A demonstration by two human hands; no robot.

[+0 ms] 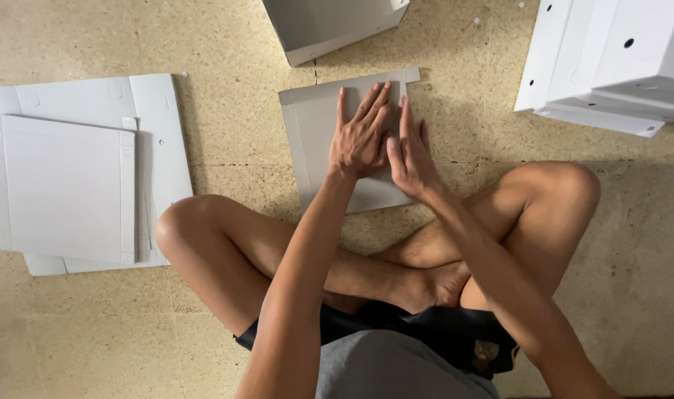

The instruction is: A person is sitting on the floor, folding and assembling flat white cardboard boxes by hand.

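Cardboard sheet (pixel 315 140) under both hands, floor-flat

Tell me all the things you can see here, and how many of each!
Flat cardboard sheet: one, grey-white, on the floor right in front of the crossed legs, under both hands.
Stack of flat sheets: one pile, exact number of sheets hard to tell, white, on the floor at the left.
Folded-up box: one, white-grey, open, at the top middle, partly cut off by the frame.
Stacked boxes with small round holes: one group, white, top right; count unclear.
Floor: one, speckled yellow-beige tiles.
Shorts: one pair, dark.
Shirt: one, grey.
Legs: two, bare, crossed.
Left hand: flat on the sheet.
Right hand: pressing on the sheet beside it.
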